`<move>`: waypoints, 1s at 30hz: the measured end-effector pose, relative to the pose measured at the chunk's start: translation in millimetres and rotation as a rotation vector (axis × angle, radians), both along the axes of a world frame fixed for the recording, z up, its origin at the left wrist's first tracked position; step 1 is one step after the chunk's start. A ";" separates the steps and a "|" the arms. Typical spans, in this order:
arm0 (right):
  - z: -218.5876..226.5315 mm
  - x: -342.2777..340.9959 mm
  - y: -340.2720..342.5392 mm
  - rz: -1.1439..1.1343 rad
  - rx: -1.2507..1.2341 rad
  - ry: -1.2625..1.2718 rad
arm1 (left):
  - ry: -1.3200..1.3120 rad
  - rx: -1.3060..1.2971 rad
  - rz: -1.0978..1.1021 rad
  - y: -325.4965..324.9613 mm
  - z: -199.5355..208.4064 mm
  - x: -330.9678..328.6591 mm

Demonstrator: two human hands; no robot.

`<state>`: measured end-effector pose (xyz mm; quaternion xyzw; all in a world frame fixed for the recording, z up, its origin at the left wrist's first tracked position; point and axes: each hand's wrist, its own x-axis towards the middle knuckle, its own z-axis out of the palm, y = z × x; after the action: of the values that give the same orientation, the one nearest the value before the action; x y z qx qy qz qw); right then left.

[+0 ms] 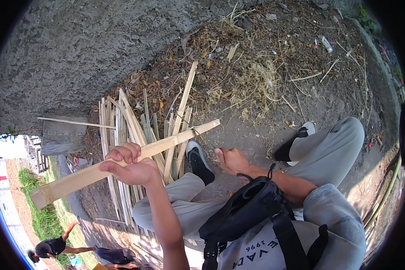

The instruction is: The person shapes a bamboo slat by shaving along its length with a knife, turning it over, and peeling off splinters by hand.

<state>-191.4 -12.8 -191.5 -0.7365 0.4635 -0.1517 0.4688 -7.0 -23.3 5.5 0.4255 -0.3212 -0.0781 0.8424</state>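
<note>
My left hand (129,165) is closed around a long pale split bamboo slat (166,144), held slanting from the lower left up toward the right. My right hand (231,160) hangs loosely by my knee with its fingers curled and nothing in it, near my black shoe (199,162). Under the slat lies a pile of split bamboo strips (121,130) on the dirt ground.
A rough grey concrete wall (76,49) runs along the left and top. Dry grass and litter (256,81) cover the dirt. A black bag (247,211) hangs at my chest. Another person (54,246) bends over at the lower left.
</note>
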 end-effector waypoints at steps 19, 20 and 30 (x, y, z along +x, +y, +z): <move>-35.0 -12.9 -9.8 -0.001 0.196 0.134 | 0.068 0.056 0.225 -18.9 3.2 4.4; -29.2 -8.7 -6.1 0.002 0.196 0.133 | 0.066 0.055 0.227 -20.4 3.6 5.3; -14.6 -6.9 -8.2 0.077 0.101 0.082 | 0.121 0.029 0.308 -16.8 4.0 23.6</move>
<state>-198.2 -21.0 -206.1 -0.7347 0.4609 -0.0797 0.4914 16.6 -40.1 9.5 0.4762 -0.1995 0.0220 0.8561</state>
